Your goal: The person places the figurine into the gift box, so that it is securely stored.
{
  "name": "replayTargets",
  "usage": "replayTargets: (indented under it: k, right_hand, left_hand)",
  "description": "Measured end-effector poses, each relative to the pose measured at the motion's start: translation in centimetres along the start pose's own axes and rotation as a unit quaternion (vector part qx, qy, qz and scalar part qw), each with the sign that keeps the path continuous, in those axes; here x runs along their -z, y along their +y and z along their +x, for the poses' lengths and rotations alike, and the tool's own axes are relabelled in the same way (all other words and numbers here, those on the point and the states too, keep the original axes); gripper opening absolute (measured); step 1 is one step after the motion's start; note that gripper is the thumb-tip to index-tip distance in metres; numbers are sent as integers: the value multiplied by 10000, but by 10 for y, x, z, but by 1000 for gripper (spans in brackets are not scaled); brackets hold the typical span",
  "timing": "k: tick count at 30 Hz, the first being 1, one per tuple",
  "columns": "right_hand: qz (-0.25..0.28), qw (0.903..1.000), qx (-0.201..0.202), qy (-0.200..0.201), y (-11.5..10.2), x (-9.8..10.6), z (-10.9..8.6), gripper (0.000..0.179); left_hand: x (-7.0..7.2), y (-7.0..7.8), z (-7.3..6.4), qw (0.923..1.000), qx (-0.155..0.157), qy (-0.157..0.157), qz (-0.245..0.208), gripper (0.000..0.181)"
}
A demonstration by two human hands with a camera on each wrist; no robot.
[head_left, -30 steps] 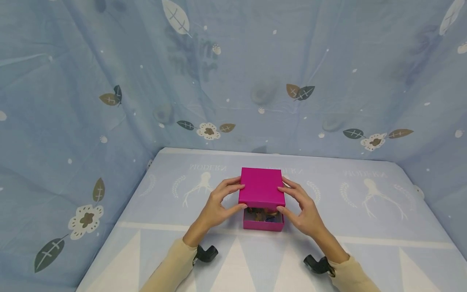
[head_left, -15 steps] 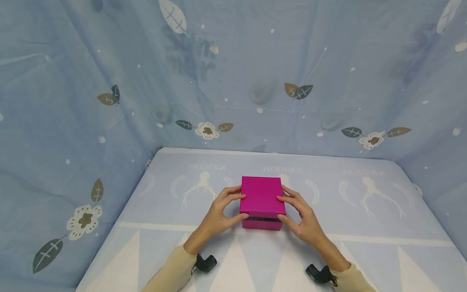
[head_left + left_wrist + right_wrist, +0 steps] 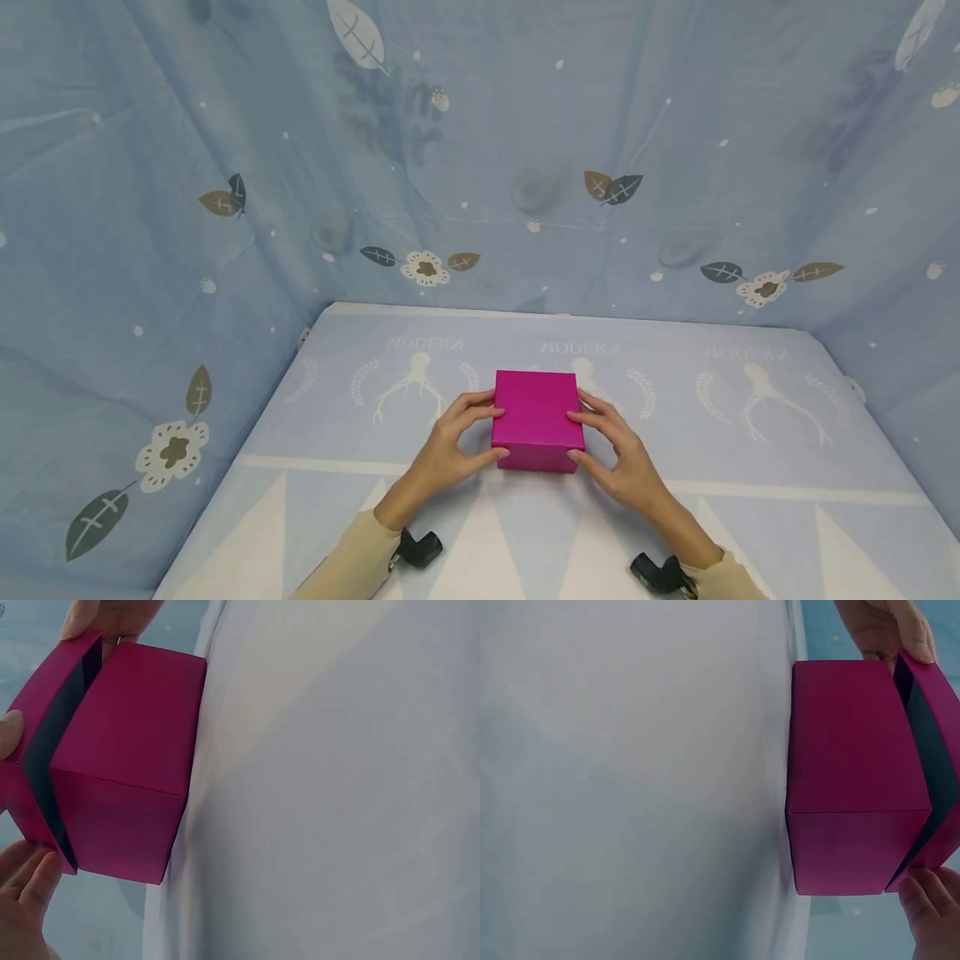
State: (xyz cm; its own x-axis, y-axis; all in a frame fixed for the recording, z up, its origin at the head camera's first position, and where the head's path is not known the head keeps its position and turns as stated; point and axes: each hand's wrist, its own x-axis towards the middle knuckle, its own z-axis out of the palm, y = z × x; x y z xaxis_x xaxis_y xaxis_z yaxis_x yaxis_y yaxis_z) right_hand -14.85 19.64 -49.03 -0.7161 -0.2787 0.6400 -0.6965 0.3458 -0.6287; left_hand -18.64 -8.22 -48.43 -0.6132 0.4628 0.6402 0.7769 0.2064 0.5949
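Note:
A square magenta lid [image 3: 536, 407] sits over the top of a matching magenta box [image 3: 855, 742] on the table. My left hand [image 3: 441, 452] grips the lid's left side, with thumb at the front corner and fingers along the side. On the opposite side my right hand [image 3: 628, 467] holds it the same way. Both wrist views show a dark gap between the lid [image 3: 46, 705] and the box body [image 3: 131, 724]. From the head view the gap is not visible, and the inside of the box is hidden.
The box stands near the middle of a table covered in a pale blue and white patterned cloth [image 3: 360, 500]. Blue leaf-printed curtains [image 3: 480, 150] hang behind it and at both sides. Black wrist cameras [image 3: 420, 548] hang under the forearms.
Both hands have lowered the lid toward me and down onto the box. The small items seen inside earlier are now covered.

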Motion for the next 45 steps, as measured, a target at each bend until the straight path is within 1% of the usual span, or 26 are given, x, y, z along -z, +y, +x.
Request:
replayTargets:
  k: [3, 5, 8, 14, 18, 24, 28, 31, 36, 45]
  right_hand:
    - [-73, 9999, -43, -76, 2, 1, -3, 57]
    - [-77, 9999, -52, -119, 12, 0, -9, 58]
    - [-47, 9999, -47, -137, 13, 0, -10, 58]
    - [28, 10000, 6, -82, 14, 0, -10, 61]
    - [-7, 10000, 11, -67, 10, 0, -7, 64]
    - [87, 9999, -113, -86, -9, 3, 5, 59]
    - [129, 9994, -287, -168, -17, 5, 9, 56]
    - [196, 9987, -419, -217, -18, 6, 9, 55]
    - [144, 9988, -416, -218, -16, 6, 6, 54]
    - [140, 9978, -595, -264, -15, 6, 5, 54]
  left_hand:
    - [5, 14, 5, 10000, -24, -27, -19, 53]
    - [5, 15, 5, 10000, -16, -49, -45, 53]
    - [3, 10, 3, 10000, -18, -64, -63, 53]
    - [-8, -15, -8, 9999, 75, -72, -8, 59]
    - [-9, -25, -11, 9997, 207, -141, 55, 65]
    - [-9, -26, -10, 9991, 356, -246, 45, 63]
    - [-9, -27, -9, 9990, 333, -293, 10, 62]
    - [-9, -27, -8, 9991, 305, -306, 30, 62]
    - [-10, -28, -8, 9989, 337, -333, -4, 62]
    - [-10, -28, -7, 9988, 350, -334, -62, 62]
